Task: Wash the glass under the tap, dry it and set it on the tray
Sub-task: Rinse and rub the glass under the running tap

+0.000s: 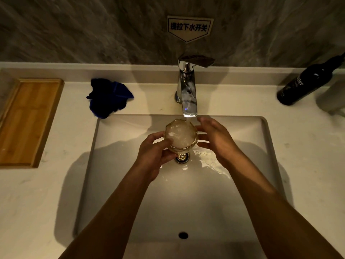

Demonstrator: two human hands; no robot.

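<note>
Both forearms reach over the sink [261, 139], left hand [155, 156] wrapped round the glass [180, 134] so it fills under the tap [188, 94], right hand [216, 139] open beside it, probably steadying, tray [28, 120] waiting on the counter [308, 165].

Water is running from the tap [189, 101] into the glass [180, 135], which the left hand [155, 156] is holding over the sink [242, 184]. The right hand [214, 139] is resting spread-fingered just beside it. A blue cloth [109, 97] and wooden tray [28, 120] are lying on the worktop [298, 156].

Bare forearms, seemingly no sleeves.
</note>
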